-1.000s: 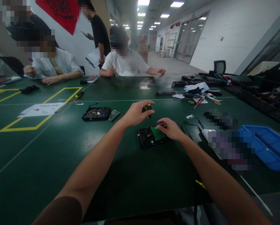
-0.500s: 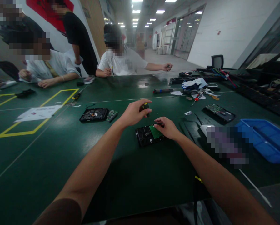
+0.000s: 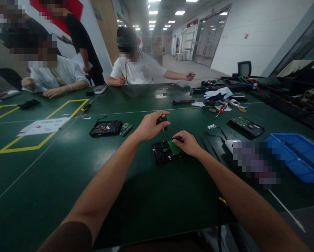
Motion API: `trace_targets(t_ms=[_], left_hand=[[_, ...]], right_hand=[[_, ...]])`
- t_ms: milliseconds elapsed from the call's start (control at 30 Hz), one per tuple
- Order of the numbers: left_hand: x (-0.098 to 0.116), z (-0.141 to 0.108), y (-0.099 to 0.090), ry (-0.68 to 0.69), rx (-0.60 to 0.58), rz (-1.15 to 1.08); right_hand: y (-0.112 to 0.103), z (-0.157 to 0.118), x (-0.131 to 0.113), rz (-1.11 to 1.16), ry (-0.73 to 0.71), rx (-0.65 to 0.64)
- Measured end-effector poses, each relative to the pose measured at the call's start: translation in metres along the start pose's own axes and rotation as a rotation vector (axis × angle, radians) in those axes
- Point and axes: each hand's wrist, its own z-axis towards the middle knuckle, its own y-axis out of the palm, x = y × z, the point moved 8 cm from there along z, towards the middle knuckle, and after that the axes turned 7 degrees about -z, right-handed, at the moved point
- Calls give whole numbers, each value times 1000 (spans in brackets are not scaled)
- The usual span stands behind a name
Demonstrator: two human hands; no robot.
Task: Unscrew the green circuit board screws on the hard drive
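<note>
A hard drive (image 3: pixel 161 154) lies on the green table in front of me, its green circuit board (image 3: pixel 175 147) facing up. My left hand (image 3: pixel 150 126) is closed round the black and yellow handle of a screwdriver (image 3: pixel 164 123), which stands roughly upright just above the far edge of the drive. The screwdriver's tip is too fine to make out. Over the board's right part, my right hand (image 3: pixel 190 143) pinches a slim dark tool (image 3: pixel 179 139) whose kind I cannot tell. That hand covers the drive's right end.
To the left lie another hard drive (image 3: pixel 106 128) and a loose circuit board (image 3: pixel 125 129). A third drive (image 3: pixel 246 126), a white power strip (image 3: pixel 229 143) and a blue tray (image 3: pixel 301 157) are on the right. Two people sit across the table; others stand behind.
My hands stay almost in place over the drive; the right fingers have shifted slightly on the dark tool. Across the table, a standing person has leaned to the left.
</note>
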Motion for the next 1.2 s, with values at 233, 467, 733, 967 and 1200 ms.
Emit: trace_targets(t_ms=[233,467,733,967,1200], left_hand=[[-1,0,0,20,2,5],[-3,0,0,29,1,3],[-3,1,2,36,-6,6],[-3,1,2,42,-8,20],[4,0,3,48,-15,44]], right_hand=[[1,0,-1,-7,-6,0],[0,0,-2,-10,-2,3],[0,0,-1,-3,-4,6],[0,0,0,-21,-2,1],[0,0,-2,-17,-5,-3]])
